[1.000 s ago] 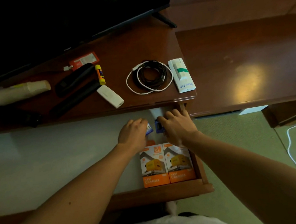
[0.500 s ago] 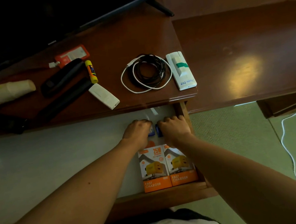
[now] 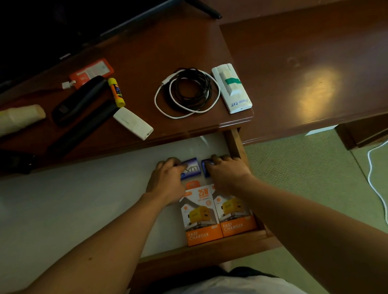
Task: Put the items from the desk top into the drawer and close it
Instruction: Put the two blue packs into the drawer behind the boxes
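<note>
Blue packs (image 3: 191, 168) under both grips, in drawer (image 3: 233, 141).

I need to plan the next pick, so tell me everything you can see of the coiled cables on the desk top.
The coiled cables lie flat on the brown desk top, near its front right corner. A thin black cable is wound in a tight bundle, with a looser white loop around and partly under it; a white plug end sticks out at the upper left. A white box sits just to their right. Neither of the hands touches them.
</note>
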